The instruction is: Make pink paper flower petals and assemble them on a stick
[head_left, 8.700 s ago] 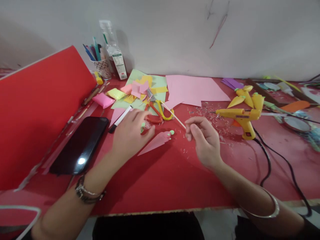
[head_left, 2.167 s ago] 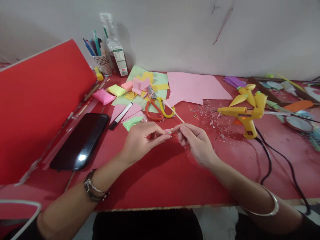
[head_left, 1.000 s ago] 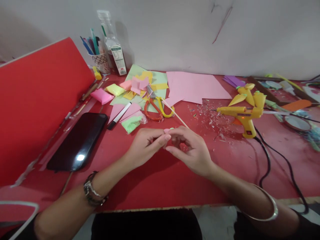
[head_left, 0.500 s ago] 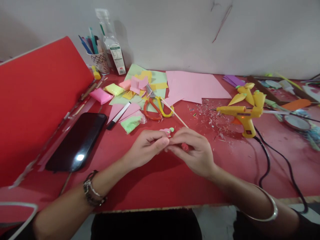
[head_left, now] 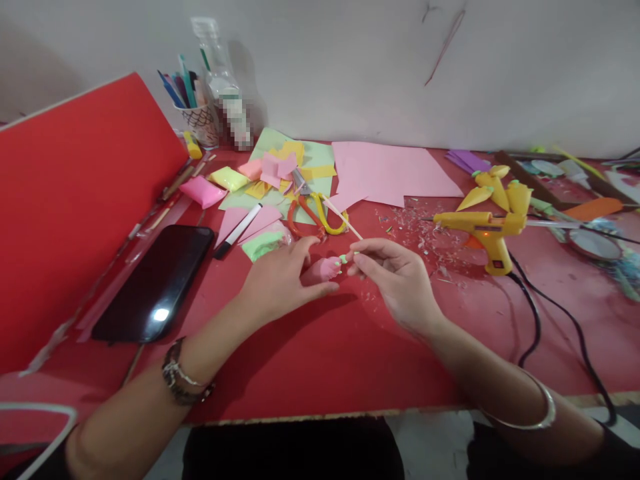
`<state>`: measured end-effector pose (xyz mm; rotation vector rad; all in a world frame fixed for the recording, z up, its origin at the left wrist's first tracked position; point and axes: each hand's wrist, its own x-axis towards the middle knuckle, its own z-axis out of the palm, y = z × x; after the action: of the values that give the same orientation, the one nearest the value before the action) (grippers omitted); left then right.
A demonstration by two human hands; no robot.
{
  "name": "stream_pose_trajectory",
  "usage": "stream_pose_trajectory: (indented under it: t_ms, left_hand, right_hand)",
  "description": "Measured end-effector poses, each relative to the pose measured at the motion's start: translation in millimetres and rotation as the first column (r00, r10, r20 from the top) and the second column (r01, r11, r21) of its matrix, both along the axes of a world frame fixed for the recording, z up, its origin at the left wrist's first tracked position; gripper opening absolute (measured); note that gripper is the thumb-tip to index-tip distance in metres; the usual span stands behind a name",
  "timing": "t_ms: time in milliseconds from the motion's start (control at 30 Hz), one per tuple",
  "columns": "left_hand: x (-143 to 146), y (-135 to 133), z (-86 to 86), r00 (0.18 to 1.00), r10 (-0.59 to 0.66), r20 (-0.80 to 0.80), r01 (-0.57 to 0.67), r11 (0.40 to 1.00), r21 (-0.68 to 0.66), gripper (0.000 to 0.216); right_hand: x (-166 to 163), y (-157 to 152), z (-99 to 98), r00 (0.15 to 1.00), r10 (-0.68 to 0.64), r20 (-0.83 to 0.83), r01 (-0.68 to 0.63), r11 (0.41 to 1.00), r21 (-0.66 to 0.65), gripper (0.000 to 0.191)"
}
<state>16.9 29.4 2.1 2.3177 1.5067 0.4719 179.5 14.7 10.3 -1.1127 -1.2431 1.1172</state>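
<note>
My left hand curls round a small pink paper cone with pale green bits at its open end, held just above the red table. My right hand pinches a thin wooden skewer whose free end slants up and left over the scissors. The skewer's near end sits at the cone's green tip. Both hands meet at the middle of the table.
Orange and yellow scissors, a green clay packet, a marker and a black phone lie left of the hands. A yellow glue gun with cable stands right. Pink paper, a pen cup and a red board lie behind.
My hands have drawn slightly apart, so the pink cone now shows between them. The right hand has lifted and the skewer tilts toward the cone's tip.
</note>
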Motion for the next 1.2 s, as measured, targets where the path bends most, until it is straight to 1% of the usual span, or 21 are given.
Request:
stream_pose_trajectory:
  t_ms: [67, 133, 300, 367, 433, 533, 600, 667, 767, 833, 967, 1033, 1100, 1200]
  left_hand:
    - [1.5, -1.4, -2.4, 0.995, -0.026, -0.096, 0.026, 1.0, -0.004, 0.065]
    - [2.5, -2.3, -3.5, 0.991, -0.04, -0.128, 0.041, 0.999, 0.003, 0.06]
    - [1.8, -1.7, -0.6, 0.989, -0.074, -0.126, 0.068, 0.996, -0.052, 0.028]
    - [0.9, -1.2, 0.4, 0.993, -0.077, -0.092, 0.071, 0.995, -0.066, 0.021]
    - [0.1, -0.5, 0.2, 0.998, -0.039, -0.057, 0.036, 0.998, -0.058, 0.023]
    - [-0.6, 1.0, -0.7, 0.999, 0.031, -0.027, -0.032, 0.999, -0.043, 0.032]
    - [-0.9, 2.1, -0.9, 0.999, 0.042, 0.028, -0.041, 0.997, -0.059, 0.036]
    - [-1.1, 2.7, -1.0, 0.991, 0.03, 0.129, -0.018, 0.995, -0.095, 0.037]
    - [-0.8, 2.2, -1.8, 0.951, 0.003, 0.308, 0.048, 0.987, -0.155, 0.038]
    - [-0.1, 1.0, -2.4, 0.917, -0.02, 0.399, 0.103, 0.977, -0.186, 0.039]
    - [1.7, -1.8, -1.8, 0.87, -0.018, 0.493, 0.169, 0.95, -0.263, 0.041]
    - [2.1, -2.9, -0.4, 0.857, -0.015, 0.515, 0.186, 0.941, -0.283, 0.042]
    - [2.4, -3.9, 1.0, 0.851, -0.015, 0.524, 0.204, 0.931, -0.303, 0.044]
    - [3.1, -5.2, 1.4, 0.842, -0.004, 0.54, 0.231, 0.907, -0.353, 0.045]
  right_hand:
    - [1.6, 1.2, -1.9, 1.0, -0.003, -0.021, 0.003, 1.0, -0.018, 0.013]
    - [2.5, 1.9, -2.9, 0.999, 0.002, -0.04, -0.003, 1.0, -0.027, 0.013]
    - [2.0, 2.4, -2.6, 0.998, 0.022, -0.057, -0.024, 0.999, -0.026, 0.009]
    - [2.1, 2.9, -2.5, 0.998, 0.021, -0.059, -0.022, 1.0, -0.016, 0.008]
    - [2.9, 3.6, -2.6, 0.998, 0.012, -0.067, -0.013, 1.0, -0.007, 0.007]
    - [4.5, 4.5, -3.0, 0.997, -0.008, -0.08, 0.008, 1.0, -0.003, 0.005]
    - [5.2, 4.4, -2.8, 0.997, -0.021, -0.078, 0.022, 1.0, 0.001, 0.004]
    - [5.4, 3.6, -2.2, 0.997, -0.031, -0.064, 0.032, 0.999, 0.008, 0.005]
    - [4.9, 1.5, -0.4, 0.999, -0.034, -0.024, 0.035, 0.999, 0.02, 0.01]
    - [4.3, 0.1, 1.1, 1.0, -0.031, 0.001, 0.031, 0.999, 0.029, 0.012]
    - [3.6, -1.5, 4.0, 0.997, -0.047, 0.063, 0.043, 0.997, 0.071, 0.006]
    - [4.0, -1.8, 4.8, 0.991, -0.077, 0.11, 0.064, 0.991, 0.118, 0.005]
    - [5.2, -2.1, 4.7, 0.977, -0.103, 0.186, 0.066, 0.979, 0.194, 0.005]
    - [7.6, -2.4, 3.4, 0.931, -0.139, 0.337, 0.02, 0.943, 0.333, 0.007]
